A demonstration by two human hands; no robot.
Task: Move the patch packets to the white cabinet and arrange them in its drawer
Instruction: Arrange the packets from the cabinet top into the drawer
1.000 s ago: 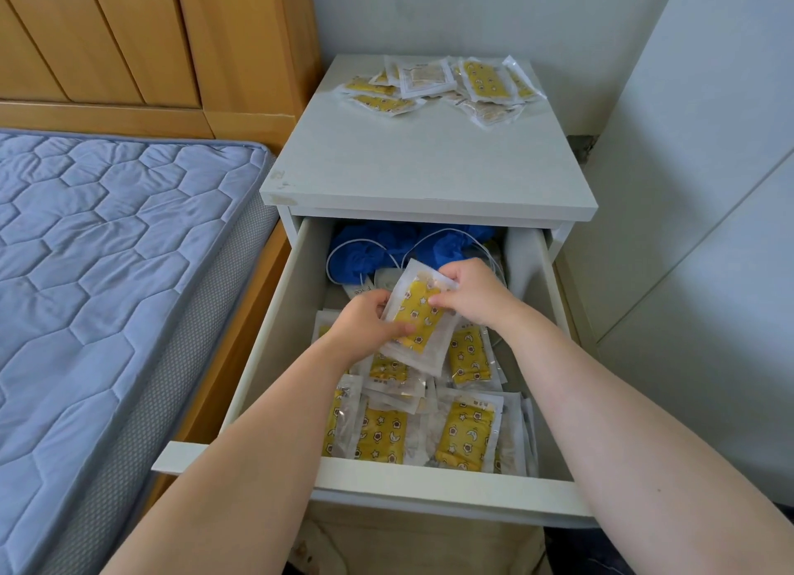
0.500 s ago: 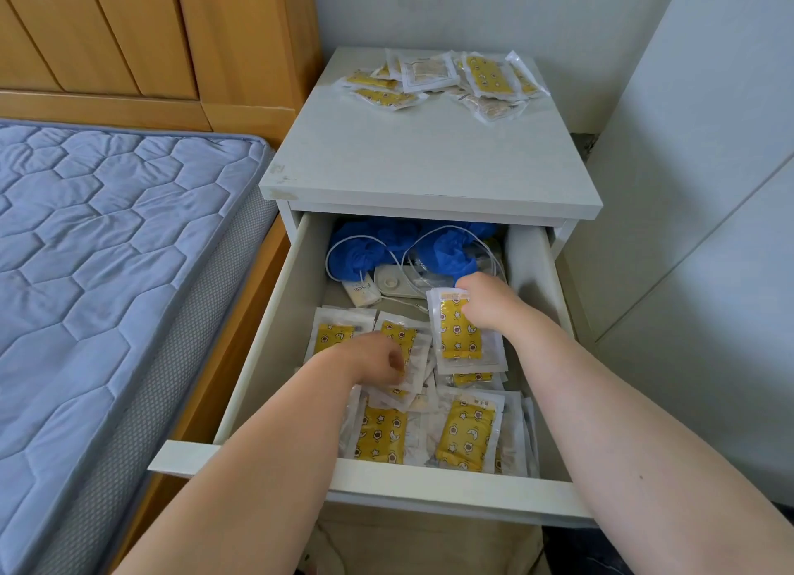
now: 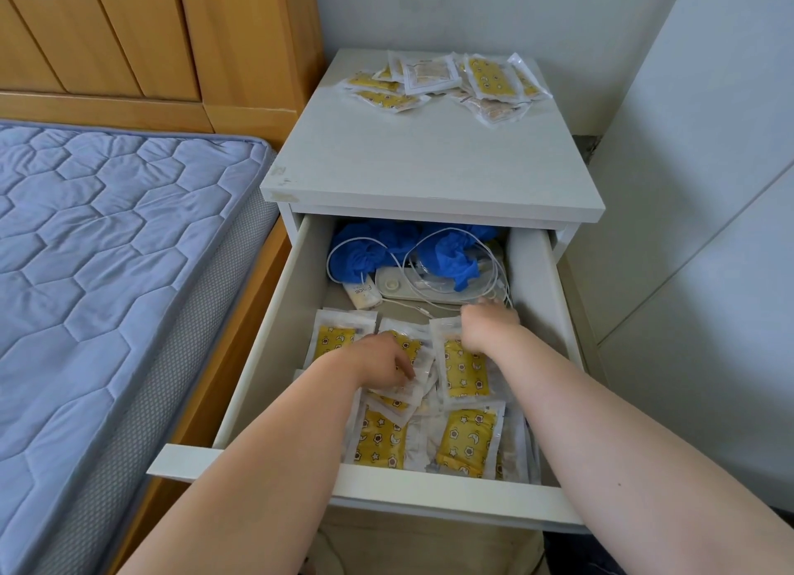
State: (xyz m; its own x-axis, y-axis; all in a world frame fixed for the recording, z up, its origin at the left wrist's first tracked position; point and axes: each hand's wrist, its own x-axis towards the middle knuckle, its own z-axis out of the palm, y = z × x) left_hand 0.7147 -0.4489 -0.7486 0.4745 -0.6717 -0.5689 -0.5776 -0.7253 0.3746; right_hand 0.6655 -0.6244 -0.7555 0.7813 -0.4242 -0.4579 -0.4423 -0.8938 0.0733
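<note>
You are in the middle of the sorting step. Both your hands are down inside the open drawer [image 3: 434, 495] of the white cabinet [image 3: 429, 166], laying patch packets in rows.

Your left hand [image 3: 378, 362] lies flat on a packet [image 3: 408, 355] in the middle of the drawer, and its fingers [image 3: 401, 370] are bent down and pressing on it, not pinching it. Your right hand [image 3: 487, 332] rests on the far end of another packet [image 3: 466, 370]. Those fingers point away from you, so I cannot tell if they grip it or only push on it.

Just to the left of your left fingers lies one more packet [image 3: 337, 338]. Closer to you than both hands, two packets [image 3: 380, 439] and [image 3: 468, 443] sit side by side at the front of the drawer.

The job is not done. A loose pile of packets [image 3: 447, 82] waits on top of the cabinet, far past your fingers. I think your next move is to let go, lift your hands out and reach up there for more.

Right past your right fingers are a white cord [image 3: 429, 248], a flat white gadget [image 3: 412, 289], a small tube [image 3: 363, 295] and some blue crumpled stuff [image 3: 374, 252]. They fill the back of the drawer, so your rows have little room to grow that way. Mind the cord so it does not catch your fingers.

The bed [image 3: 107, 252] is off to your left and is not in the way.
</note>
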